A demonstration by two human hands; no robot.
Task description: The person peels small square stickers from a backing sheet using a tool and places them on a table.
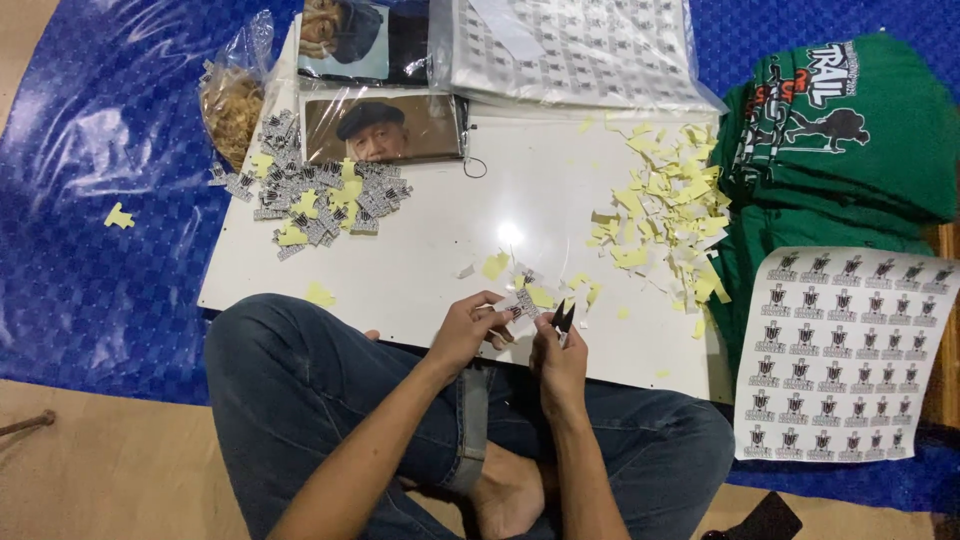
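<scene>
My left hand (468,330) pinches a small cut-out sticker (520,304) with black print, held just above the near edge of the white board (440,250). My right hand (558,355) grips small black scissors (564,318), blades pointing up beside the sticker. Both hands hover over my crossed legs in blue jeans. A heap of cut stickers (320,195) lies on the board's far left. Yellow paper scraps (665,210) are piled on its right side.
A printed sticker sheet (845,355) lies at right beside folded green shirts (850,130). More sheets in clear plastic (570,50), two photo prints (385,128) and a plastic bag of brown bits (232,100) sit at the far side. Blue tarp (100,200) covers the floor.
</scene>
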